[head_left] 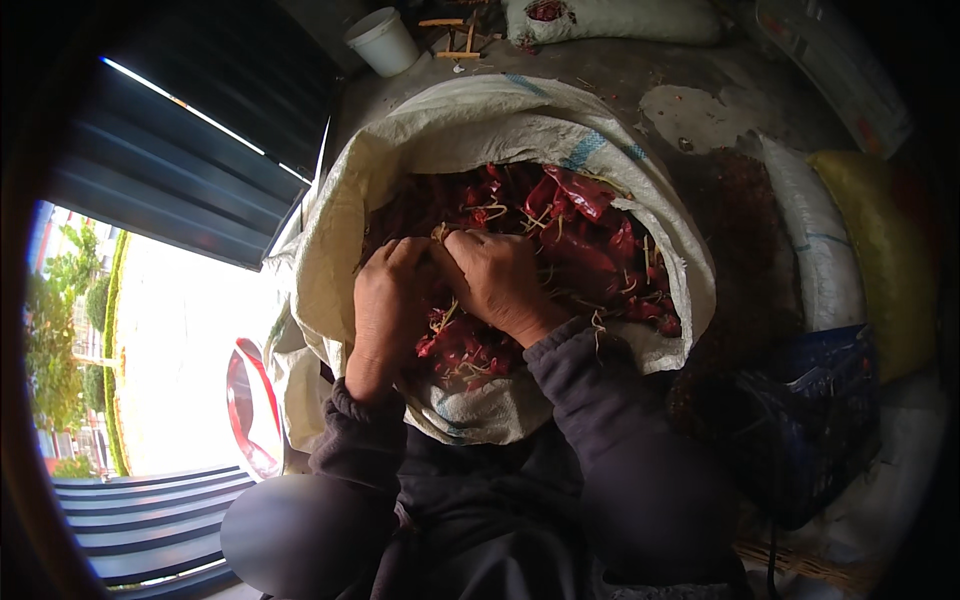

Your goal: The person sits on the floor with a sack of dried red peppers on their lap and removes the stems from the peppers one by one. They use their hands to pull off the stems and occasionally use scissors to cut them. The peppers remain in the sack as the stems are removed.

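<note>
Head view: both hands are shown over the mouth of an open sack [440, 130], in which red chillies [580, 260] are heaped. The forearms are brought in from the lower edge, covered to the wrists by dark sleeves [610, 410]. The left hand [388, 305] is pointed almost straight away from the body, its back turned up to the camera. The right hand [495, 280] is slanted inward from the right, its back likewise uppermost, so that the two are set close together at the knuckles.

On both hands the fingers are bent downward and inward. The fingertips are hidden beneath the knuckles; whether anything is gripped cannot be told. A small brown bit [440, 232] is seen between the hands at their far end, its kind unclear.

Chillies are spread beneath and beyond the fingers, to the right of the right hand, and on the near side between the wrists. Pale stems [490, 210] are scattered among them. The pale sack wall is marked by blue stripes [583, 150]. Beyond it are placed a white bucket [383, 45] and a filled sack [630, 20]; at the right, a dark crate [815, 420].
</note>
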Demonstrator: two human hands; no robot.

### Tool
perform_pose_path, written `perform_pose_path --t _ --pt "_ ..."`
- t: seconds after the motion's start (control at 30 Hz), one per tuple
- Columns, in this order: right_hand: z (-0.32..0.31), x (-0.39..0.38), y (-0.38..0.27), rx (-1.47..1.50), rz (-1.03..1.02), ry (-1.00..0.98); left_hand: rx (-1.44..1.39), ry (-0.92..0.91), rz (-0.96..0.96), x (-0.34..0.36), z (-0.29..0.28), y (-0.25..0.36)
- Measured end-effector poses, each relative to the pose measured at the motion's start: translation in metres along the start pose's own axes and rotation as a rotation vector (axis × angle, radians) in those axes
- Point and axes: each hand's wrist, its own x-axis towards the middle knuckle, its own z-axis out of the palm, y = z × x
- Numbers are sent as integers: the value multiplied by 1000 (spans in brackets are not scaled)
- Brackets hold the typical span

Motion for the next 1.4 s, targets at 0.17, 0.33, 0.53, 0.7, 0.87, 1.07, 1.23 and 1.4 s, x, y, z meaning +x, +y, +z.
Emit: perform_pose_path --t 0.17,0.33,0.53,0.7,0.87,1.07,1.23,1.4 --pt "1 -5 -2 -11 25 45 43 77 -82 -8 13 15" --pt "6 -4 -1 428 358 133 -360 15 -203 -2 10 12" --pt "6 -5 -3 995 705 87 -738 -9 -352 -4 14 5" --pt "0 1 -3 294 235 117 -481 -107 -270 4 -3 10" --pt "-3 1 -10 -20 -43 70 -525 -78 -397 -12 -4 10" --pt "2 -5 -22 908 631 110 -1052 10 -484 -15 11 8" --pt "-10 7 -6 1407 911 162 -1129 19 -614 -26 13 7" --pt "-33 13 16 1455 690 213 -1284 152 -515 -35 13 -13"
